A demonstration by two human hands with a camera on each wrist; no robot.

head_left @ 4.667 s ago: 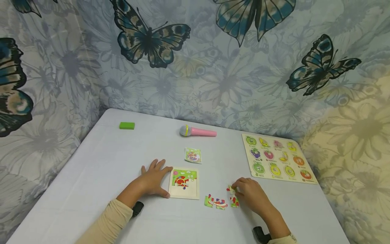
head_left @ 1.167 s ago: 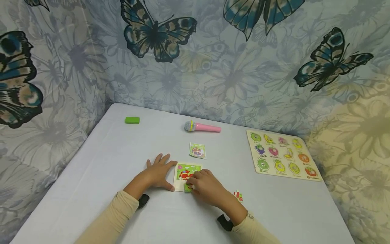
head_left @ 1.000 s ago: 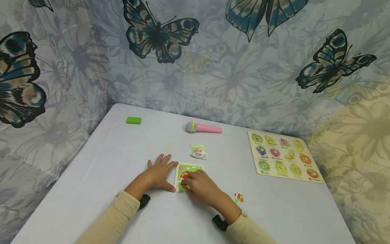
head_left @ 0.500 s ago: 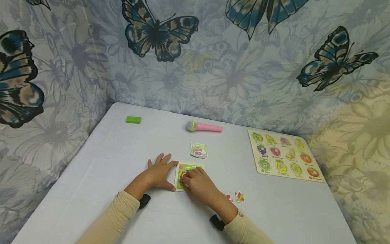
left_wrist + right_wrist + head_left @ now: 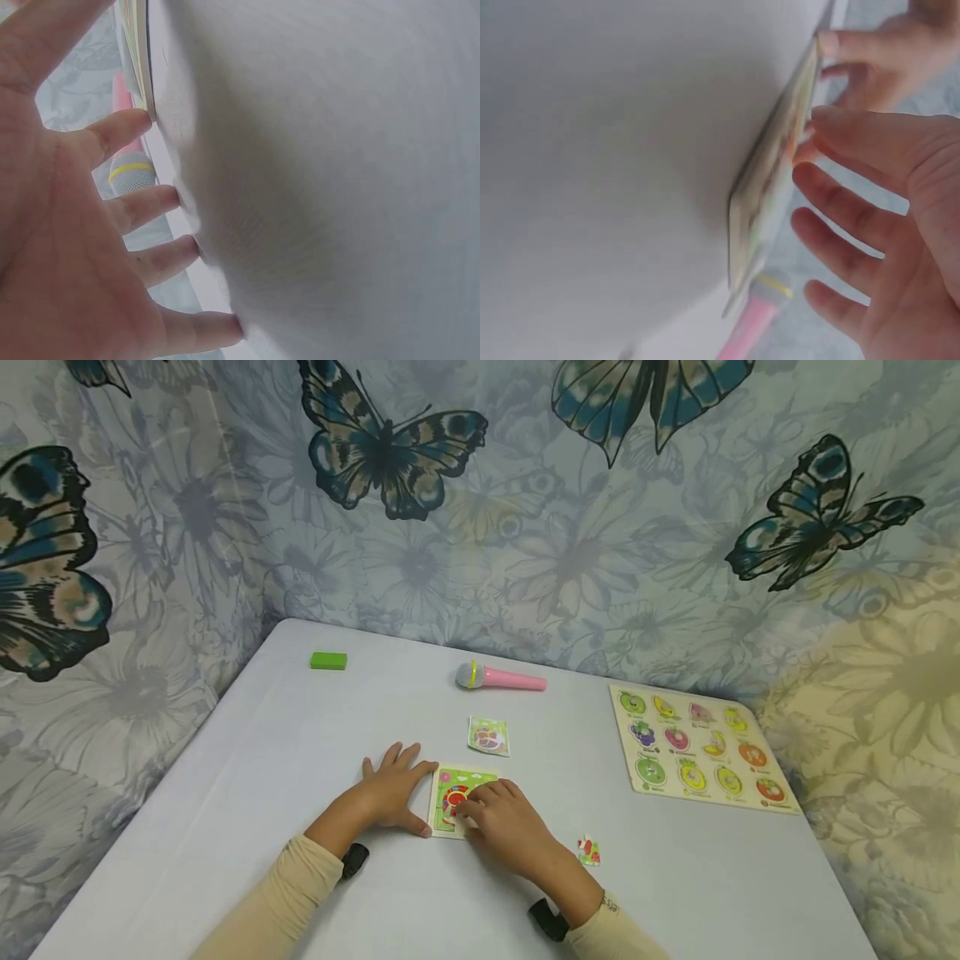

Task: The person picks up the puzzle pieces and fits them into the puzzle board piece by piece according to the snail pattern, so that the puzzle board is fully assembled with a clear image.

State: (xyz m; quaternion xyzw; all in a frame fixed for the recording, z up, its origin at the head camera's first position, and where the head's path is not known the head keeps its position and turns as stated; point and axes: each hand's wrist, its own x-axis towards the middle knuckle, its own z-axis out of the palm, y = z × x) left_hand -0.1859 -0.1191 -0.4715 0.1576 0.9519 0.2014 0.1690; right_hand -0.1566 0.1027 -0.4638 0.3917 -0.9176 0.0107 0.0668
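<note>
A small square puzzle board [image 5: 448, 836] with a pale rim lies on the white table, its green and red picture partly covered by my right hand. My left hand [image 5: 390, 792] is spread at its left side, thumb and index finger touching the edge; the left wrist view shows straight fingers [image 5: 161, 259] resting on the tabletop. My right hand [image 5: 510, 827] leans over the board, thumb and index finger pinching a puzzle piece [image 5: 808, 133] at its lower part, mostly hidden by the fingers. Right of the right wrist lies a red, white and green puzzle piece [image 5: 589, 851].
Behind the board lies a small picture card [image 5: 489, 737]. Farther back are a pink toy microphone [image 5: 513, 679] and a green block [image 5: 328, 661]. A fruit picture board [image 5: 705, 752] lies at the right. A butterfly-patterned wall [image 5: 420, 577] stands behind the table.
My right hand has carried a piece from the table to the board's lower left and has since shifted slightly right. My left hand stays at the board's edge.
</note>
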